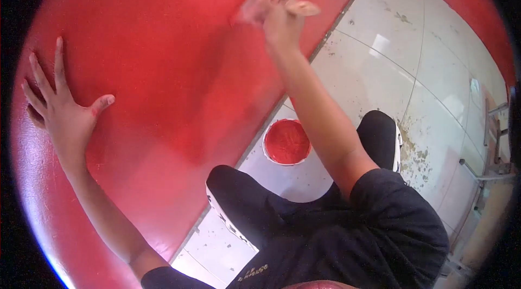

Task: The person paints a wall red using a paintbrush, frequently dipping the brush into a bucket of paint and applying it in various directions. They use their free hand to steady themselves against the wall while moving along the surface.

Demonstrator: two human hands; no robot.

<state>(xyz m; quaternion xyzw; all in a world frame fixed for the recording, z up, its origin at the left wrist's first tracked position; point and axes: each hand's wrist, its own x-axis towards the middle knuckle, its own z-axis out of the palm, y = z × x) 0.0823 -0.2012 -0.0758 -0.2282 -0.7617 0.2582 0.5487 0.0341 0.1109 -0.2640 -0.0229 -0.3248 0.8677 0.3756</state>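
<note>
With fingers spread, my left hand (68, 118) rests against the red wall (157, 66), and a red smear shows on its thumb. My right hand (283, 26) is closed around a paintbrush (303, 8) with a pale wooden handle. The brush's bristle end lies against or very near the wall and is blurred by motion. Below my right forearm, a round white-rimmed bucket (264, 145) holds red paint (287, 142) and stands on the floor between my knees.
Pale glossy floor tiles (374, 74) meet the wall along a diagonal edge, with brownish stains on some tiles. A metal-framed piece of furniture (488, 172) stands at the far right. My bent legs (244, 194) flank the bucket.
</note>
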